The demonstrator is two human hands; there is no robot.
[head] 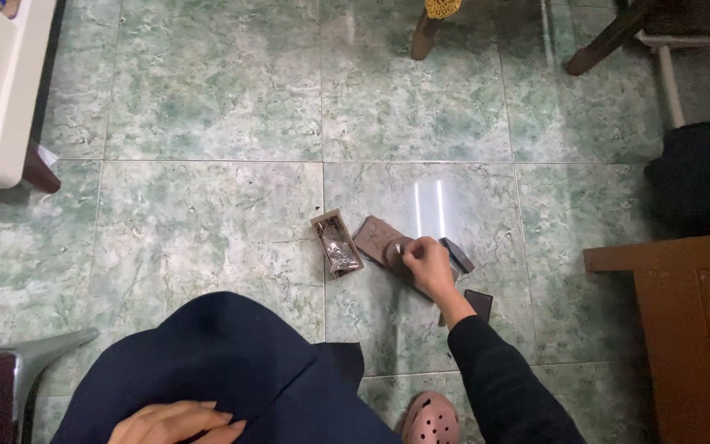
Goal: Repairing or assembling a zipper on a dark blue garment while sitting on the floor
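Open green tile floor (207,123) ahead; wooden cabinet (684,329) blocks the right.

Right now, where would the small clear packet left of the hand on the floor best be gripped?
Probably by its long side edges, from above: the clear packet lies flat on the tile floor, narrow, apart from the brown pieces under the right hand.

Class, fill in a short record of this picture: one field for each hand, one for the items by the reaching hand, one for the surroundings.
Right hand: reaches down to the floor, fingers on a brown round-ended piece
Left hand: rests on dark blue cloth over the lap
Beside the right hand: clear packet with small dark parts, flat brown pieces, dark small blocks
Surroundings: green marbled floor tiles, wooden cabinet at right, pink clog
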